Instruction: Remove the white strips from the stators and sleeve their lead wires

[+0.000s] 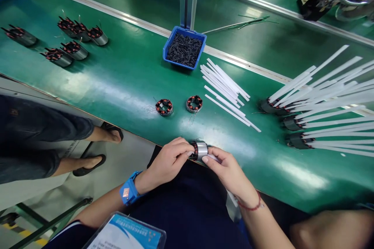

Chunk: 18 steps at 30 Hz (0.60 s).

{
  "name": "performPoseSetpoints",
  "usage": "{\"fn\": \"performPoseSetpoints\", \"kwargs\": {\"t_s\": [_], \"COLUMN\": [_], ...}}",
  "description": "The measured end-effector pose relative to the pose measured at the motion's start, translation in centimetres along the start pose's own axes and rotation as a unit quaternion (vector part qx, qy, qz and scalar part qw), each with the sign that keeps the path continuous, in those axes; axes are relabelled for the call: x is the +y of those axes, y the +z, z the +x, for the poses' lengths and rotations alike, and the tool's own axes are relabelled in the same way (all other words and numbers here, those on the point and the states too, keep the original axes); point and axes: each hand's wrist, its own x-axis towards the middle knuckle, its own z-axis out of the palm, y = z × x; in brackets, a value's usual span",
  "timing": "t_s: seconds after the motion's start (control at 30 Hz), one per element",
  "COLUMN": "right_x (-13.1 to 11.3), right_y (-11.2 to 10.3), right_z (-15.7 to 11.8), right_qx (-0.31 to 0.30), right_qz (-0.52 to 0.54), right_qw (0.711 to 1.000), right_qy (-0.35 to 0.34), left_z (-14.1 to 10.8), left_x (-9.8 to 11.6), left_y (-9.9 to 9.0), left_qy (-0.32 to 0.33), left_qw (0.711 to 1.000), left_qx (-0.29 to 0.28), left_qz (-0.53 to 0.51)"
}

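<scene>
At the table's near edge, a motor stator [202, 150] with a bare metal shell and copper windings lies on its side between my two hands. My left hand [171, 161] has thumb and forefinger closed at the stator's winding end. At the opposite end my right hand [230, 171] pinches a white strip [214, 158] against the stator; part of the strip is hidden by the hand, and a white length shows below the wrist. Just beyond, two stators stand on end, the left one [164, 107] and the right one [194, 104], with thin wires sticking out.
A blue bin [167, 53] of short black tubes stands against the rail post [188, 0]. Loose white strips [224, 85] lie right of it. Stators with long strips [299, 141] sit far right, more stators [58, 57] far left. Another person's legs [99, 134] are at left; a blurred arm [333, 229] at lower right.
</scene>
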Motion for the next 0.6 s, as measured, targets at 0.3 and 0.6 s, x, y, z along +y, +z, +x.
{"fn": "performPoseSetpoints", "kwargs": {"t_s": [0.3, 0.6], "right_x": [-0.1, 0.4], "right_y": [0.5, 1.1], "right_z": [0.1, -0.4], "right_qx": [0.018, 0.073], "right_qz": [0.105, -0.071], "right_qw": [0.994, 0.995], "right_qy": [0.025, 0.004], "left_z": [-0.2, 0.0], "left_x": [-0.4, 1.4], "left_y": [0.0, -0.3], "left_qy": [0.146, -0.035], "left_qw": [0.989, 0.999], "left_qx": [0.039, 0.014], "left_qz": [-0.002, -0.022]}}
